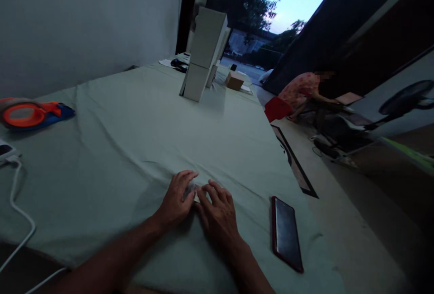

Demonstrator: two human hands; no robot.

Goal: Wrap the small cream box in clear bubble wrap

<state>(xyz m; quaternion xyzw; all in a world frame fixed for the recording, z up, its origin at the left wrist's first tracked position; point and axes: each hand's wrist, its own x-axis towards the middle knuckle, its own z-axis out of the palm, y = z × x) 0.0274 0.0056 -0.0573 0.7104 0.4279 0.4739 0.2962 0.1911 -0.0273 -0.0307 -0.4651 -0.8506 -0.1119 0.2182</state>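
Note:
Both hands are close together over the pale cloth-covered table (111, 185), near its front edge. Between them is a small pale, partly clear item (195, 196), mostly hidden by the fingers and too small to make out. My left hand (176, 198) curves around its left side, thumb against it and fingers bent. My right hand (219, 210) touches it from the right with thumb and index finger, the other fingers curled over the cloth. A dark phone with a red case (288, 233) lies to the right of my right hand.
An orange and blue tape dispenser (37, 115) and a white device (7, 151) with a cable lie at the left. Upright white boxes (203, 54) and a brown box (234, 80) stand farther back. At the right, a person (300, 90) sits near a fan (407, 97).

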